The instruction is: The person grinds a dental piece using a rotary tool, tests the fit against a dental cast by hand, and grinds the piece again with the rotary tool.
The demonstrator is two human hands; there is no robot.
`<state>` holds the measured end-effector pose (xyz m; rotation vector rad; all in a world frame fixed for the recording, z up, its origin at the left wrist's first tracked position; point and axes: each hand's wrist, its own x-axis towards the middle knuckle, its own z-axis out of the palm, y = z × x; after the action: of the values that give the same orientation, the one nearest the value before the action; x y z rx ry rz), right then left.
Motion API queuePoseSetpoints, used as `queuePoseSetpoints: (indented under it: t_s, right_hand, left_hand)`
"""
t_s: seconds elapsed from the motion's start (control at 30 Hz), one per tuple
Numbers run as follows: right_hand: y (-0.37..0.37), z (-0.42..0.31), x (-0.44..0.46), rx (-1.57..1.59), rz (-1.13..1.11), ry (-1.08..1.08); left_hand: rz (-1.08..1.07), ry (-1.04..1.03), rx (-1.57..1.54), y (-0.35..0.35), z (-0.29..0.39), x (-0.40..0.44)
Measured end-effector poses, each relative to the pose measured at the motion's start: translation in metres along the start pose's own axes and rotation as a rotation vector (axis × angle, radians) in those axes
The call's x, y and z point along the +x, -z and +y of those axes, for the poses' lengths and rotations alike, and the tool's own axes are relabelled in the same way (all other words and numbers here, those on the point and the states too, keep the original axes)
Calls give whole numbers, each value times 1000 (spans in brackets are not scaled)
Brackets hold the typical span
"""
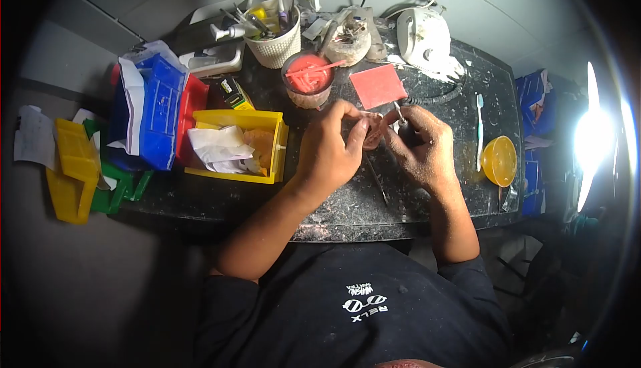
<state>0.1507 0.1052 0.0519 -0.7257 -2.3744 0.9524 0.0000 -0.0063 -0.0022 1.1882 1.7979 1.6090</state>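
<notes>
so the left hand (334, 144) is pinched nearly closed, thumb and fingers on a small pink piece (372, 140), which sits right between the two hands above the near-middle part of the bench (454, 198). the right hand (425, 142) is curled up tight round a slim metal tool (398, 110), mostly hidden by the fingers, so can't tell what kind, and its thumb is right by the piece too. a thin rod (377, 180) lies on the bench just on the near side of the piece. on the far side there's a flat pink sheet (378, 86), and left of that a cup (307, 96) with pink strips (311, 72) in it. white basket (274, 51) full of tools is behind the cup. over left you've got a yellow bin (283, 149) with paper (220, 148) inside, then a red bin (195, 104) and a blue bin (159, 111). far right has a white machine (420, 38), and nearer on the right a toothbrush (479, 128) lies just beside a small orange bowl (499, 161).
</notes>
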Motion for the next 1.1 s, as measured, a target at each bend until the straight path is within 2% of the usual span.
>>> queuePoseSetpoints:
  t_s: [0.03,0.07,0.17,0.2,0.33,0.37,0.5,0.53,0.83,0.93,1.1]
  right_hand:
    - [3,2,1,-20,13,-45]
    - [6,4,2,-22,46,3]
    - [14,8,5,-37,88,14]
    - [13,16,6,-6,115,46]
    - [8,40,7,41,103,127]
    - [7,43,7,10,98,152]
    - [7,38,4,39,42,103]
    - [6,40,5,29,52,147]
    - [19,22,7,83,6,14]
    - [25,16,6,238,8,-83]
    - [21,18,7,263,-49,-29]
  left_hand:
    - [50,-234,362,-1,-1,-1]
    - [-11,-143,366,-3,2,-5]
    - [-130,-207,551,-6,6,-7]
    - [-185,-130,610,-6,5,-8]
    - [-110,-176,685,-13,5,-6]
    - [-89,-261,701,-12,-7,-5]
    - [-107,-178,644,-10,-1,-7]
    - [-98,-152,595,-10,3,-6]
    - [-105,-277,201,-4,7,-5]
    - [-138,-280,93,-4,10,-4]
    - [-149,-241,-83,-8,7,-7]
